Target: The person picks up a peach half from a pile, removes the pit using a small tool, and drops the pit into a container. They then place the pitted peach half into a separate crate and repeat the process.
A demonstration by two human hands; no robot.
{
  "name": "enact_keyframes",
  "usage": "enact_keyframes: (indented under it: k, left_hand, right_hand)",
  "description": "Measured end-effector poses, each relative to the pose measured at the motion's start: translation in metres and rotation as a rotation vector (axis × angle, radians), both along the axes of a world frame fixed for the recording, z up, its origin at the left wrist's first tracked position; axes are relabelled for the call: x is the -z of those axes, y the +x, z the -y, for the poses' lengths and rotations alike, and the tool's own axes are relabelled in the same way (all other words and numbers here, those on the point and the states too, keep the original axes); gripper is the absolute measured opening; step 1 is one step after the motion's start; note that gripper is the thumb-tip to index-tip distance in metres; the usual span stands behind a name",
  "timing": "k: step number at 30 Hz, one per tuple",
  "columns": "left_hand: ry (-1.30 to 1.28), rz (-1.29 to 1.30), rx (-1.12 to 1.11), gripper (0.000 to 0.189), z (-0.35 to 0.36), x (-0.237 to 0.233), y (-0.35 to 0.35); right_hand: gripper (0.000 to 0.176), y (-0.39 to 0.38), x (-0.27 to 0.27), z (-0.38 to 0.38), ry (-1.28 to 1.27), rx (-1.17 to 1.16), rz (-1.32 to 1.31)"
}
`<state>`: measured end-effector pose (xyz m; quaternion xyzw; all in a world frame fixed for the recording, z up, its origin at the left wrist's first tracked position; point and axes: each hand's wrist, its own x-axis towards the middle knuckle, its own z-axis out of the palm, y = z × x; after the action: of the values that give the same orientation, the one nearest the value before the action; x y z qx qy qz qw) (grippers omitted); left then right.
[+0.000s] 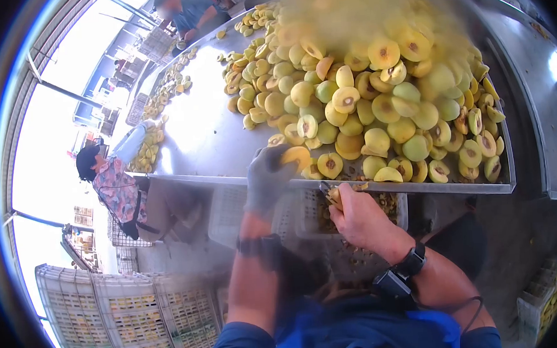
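My left hand (269,174), in a grey glove, is closed around a yellow peach half (298,157) at the front edge of the metal table (210,130). Just to its right, my bare right hand (364,217) grips a small hand tool (327,190) with a dark metal tip and a pale handle. Its exact kind is hard to make out. Beyond both hands rises a big heap of halved yellow-green peaches (351,125), many with brown pits or pit hollows showing. The tool's tip is close to the held half, with a small gap between them.
Below the table edge stands a white crate (403,213) with pits and scraps in it. Another pale crate (227,216) is left of it. A person in a floral top (120,190) works at the table's left end, another (191,15) at the far side. Stacked crates (131,314) stand lower left.
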<state>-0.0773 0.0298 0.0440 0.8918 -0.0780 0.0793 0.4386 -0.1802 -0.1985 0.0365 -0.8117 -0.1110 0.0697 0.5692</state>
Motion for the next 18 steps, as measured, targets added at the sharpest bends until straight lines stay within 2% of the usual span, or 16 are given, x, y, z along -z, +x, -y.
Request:
enact_keyframes:
  k: [4,5,7,10,13,15,18]
  left_hand:
    - [-0.334,-0.305,-0.063,0.04,0.038,-0.037,-0.044]
    - [-0.378,-0.279,0.02,0.039,0.041,-0.033,-0.05]
    - [-0.268,-0.203,0.044,0.038,0.043,-0.02,-0.06]
    - [-0.312,-0.218,-0.021,0.036,0.055,-0.014,-0.076]
    - [-0.217,-0.199,-0.053,0.036,0.06,-0.015,-0.09]
    - [-0.149,-0.199,-0.035,0.038,0.061,-0.021,-0.093]
    - [-0.289,-0.216,0.035,0.032,0.054,-0.023,-0.098]
  right_hand:
    - [0.023,0.001,0.002,0.001,0.046,0.044,0.061]
    - [0.023,0.0,0.0,0.002,0.035,0.048,0.047]
    - [0.022,-0.002,-0.003,0.004,0.014,0.052,0.023]
    - [0.024,-0.008,-0.008,0.006,-0.11,0.068,0.001]
    - [0.029,-0.018,-0.007,0.005,0.225,-0.019,0.001]
    - [0.03,-0.019,-0.009,0.005,0.201,-0.09,-0.049]
    - [0.029,-0.016,-0.008,0.006,0.233,-0.172,-0.11]
